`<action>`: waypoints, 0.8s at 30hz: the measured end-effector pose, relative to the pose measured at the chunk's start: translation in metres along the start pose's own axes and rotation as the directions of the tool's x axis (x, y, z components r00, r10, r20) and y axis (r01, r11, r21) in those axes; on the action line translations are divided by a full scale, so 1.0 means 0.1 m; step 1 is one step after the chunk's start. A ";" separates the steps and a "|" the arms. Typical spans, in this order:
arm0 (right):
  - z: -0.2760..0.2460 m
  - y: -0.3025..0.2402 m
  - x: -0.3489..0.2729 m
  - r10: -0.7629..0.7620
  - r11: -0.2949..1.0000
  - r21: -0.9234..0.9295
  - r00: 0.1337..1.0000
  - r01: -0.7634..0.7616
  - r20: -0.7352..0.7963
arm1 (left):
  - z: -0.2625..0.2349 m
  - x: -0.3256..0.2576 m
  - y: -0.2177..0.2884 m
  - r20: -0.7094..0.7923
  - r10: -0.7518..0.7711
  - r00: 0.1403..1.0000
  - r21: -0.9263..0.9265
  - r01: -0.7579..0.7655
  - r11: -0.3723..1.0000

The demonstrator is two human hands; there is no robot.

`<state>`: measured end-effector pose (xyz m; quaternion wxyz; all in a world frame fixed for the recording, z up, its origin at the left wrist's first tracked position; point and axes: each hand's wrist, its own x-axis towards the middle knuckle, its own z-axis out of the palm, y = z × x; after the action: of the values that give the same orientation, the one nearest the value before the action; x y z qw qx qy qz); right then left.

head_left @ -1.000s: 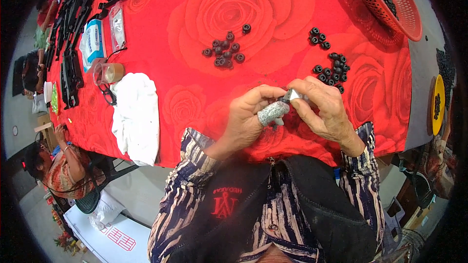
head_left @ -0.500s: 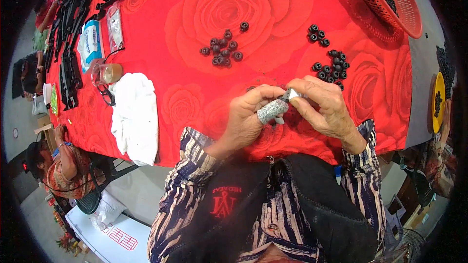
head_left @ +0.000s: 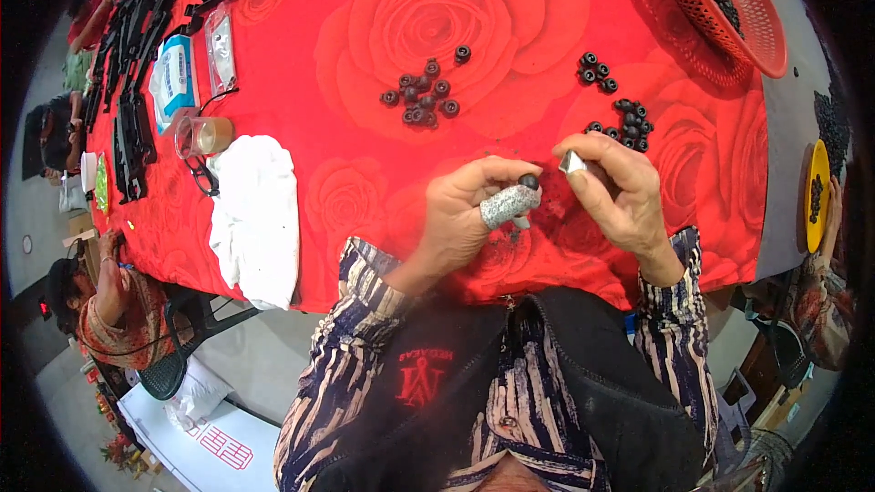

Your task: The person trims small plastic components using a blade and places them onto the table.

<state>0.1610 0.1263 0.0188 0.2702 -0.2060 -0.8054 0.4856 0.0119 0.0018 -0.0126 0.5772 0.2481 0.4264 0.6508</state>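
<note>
Pinching a small black ring (head_left: 529,181) between thumb and a forefinger wrapped in grey tape, the left hand (head_left: 474,214) is held just above the near edge of the surface (head_left: 365,173), which is covered by a red cloth printed with big roses. The fingers of this hand are closed on the ring, which sits at their tips. Just right of the ring, the right hand (head_left: 615,187) has its fingers closed on a small shiny metal piece (head_left: 571,162), whose pointed end faces the ring; the two are near but apart.

Beyond the ring, farther from the person, lies a loose cluster of black rings (head_left: 424,96), and to the right of the ring, behind the right hand, sits a second scatter of rings (head_left: 624,118). Farther right and back from the ring, a red mesh basket (head_left: 729,9) holding more dark pieces leans over the far corner of the surface. Left of the ring, a crumpled white cloth (head_left: 255,214) lies on the surface, with a clear cup (head_left: 205,135) and a pair of glasses (head_left: 202,175) just beyond it. Farther left still, long black parts (head_left: 128,118) lie in rows along the edge. Another person (head_left: 100,305) sits past that left edge, and a yellow dish (head_left: 818,193) shows well to the right of the ring.
</note>
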 end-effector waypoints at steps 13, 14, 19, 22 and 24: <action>0.14 0.02 -0.05 -0.427 0.859 -0.270 0.899 0.436 0.092 | -0.02 0.00 -0.11 0.050 -0.126 0.991 -0.318 0.136 0.938; 0.14 0.03 -0.06 -0.426 0.860 -0.268 0.900 0.434 0.091 | -0.02 0.01 -0.11 0.031 -0.147 0.989 -0.360 0.148 0.921; 0.11 0.03 -0.03 -0.413 0.871 -0.240 0.903 0.429 0.117 | -0.06 0.05 -0.07 -0.036 -0.074 0.997 -0.274 0.062 0.960; 0.07 0.01 -0.02 -0.248 0.951 -0.186 0.969 0.245 0.004 | -0.04 0.04 -0.01 -0.014 -0.065 0.998 -0.189 0.061 0.980; 0.07 -0.01 -0.01 -0.303 0.934 -0.183 0.952 0.305 0.042 | -0.04 0.02 0.01 0.006 -0.095 0.995 -0.183 0.094 0.979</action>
<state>0.1569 0.1206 0.0169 0.3162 -0.1003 -0.8715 0.3612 0.0077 0.0031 -0.0142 0.6273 0.1726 0.3767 0.6594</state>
